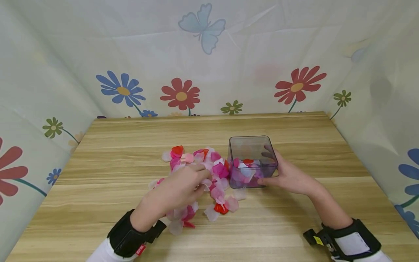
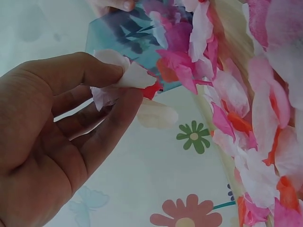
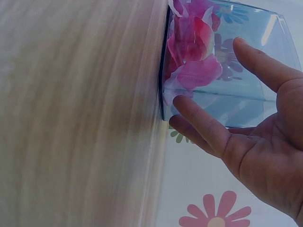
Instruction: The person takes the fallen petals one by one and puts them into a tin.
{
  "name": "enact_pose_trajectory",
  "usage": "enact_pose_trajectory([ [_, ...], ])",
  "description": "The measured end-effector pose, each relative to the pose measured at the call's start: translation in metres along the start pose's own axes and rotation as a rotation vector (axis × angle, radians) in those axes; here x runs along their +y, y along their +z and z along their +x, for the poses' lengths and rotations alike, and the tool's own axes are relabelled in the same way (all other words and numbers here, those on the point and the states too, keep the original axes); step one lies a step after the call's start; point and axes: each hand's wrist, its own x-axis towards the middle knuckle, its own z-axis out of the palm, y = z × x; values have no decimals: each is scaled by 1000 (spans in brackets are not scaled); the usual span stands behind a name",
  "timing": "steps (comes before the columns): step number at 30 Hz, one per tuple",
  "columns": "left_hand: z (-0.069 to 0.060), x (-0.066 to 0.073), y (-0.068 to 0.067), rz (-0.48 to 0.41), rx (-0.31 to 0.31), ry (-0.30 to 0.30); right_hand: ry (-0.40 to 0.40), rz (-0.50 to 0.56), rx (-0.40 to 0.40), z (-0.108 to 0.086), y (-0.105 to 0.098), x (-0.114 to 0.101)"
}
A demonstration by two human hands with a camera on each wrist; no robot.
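Pink, white and red petals (image 1: pixel 220 193) lie in a loose heap on the wooden table. Over the heap, my left hand (image 1: pixel 179 187) pinches a few white and red petals (image 2: pixel 137 76) between thumb and forefinger, as the left wrist view shows. A clear square box (image 1: pixel 250 151) stands upright at the heap's right side, with petals (image 3: pixel 194 52) in its lower part. Against the box's right side rests my right hand (image 1: pixel 289 176), fingers spread and fairly straight; in the right wrist view the hand (image 3: pixel 255 127) lies along the clear wall.
Bare wood of the table (image 1: pixel 114 153) shows left of the heap, and more beyond the right hand. A white curtain (image 1: pixel 242 47) printed with flowers and a butterfly stands behind the table's back edge and along both sides.
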Motion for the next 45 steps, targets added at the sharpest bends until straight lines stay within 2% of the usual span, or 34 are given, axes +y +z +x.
enact_pose_trajectory([
  [23,29,16,-14,-66,250,117,-2,-24,1,3,0,-1],
  [31,41,25,-17,-89,309,122,-4,-5,-2,2,0,-3],
  [38,54,28,-13,-102,374,169,-19,13,-1,1,1,-2],
  [45,64,32,-12,-129,384,185,-36,18,3,0,1,0],
])
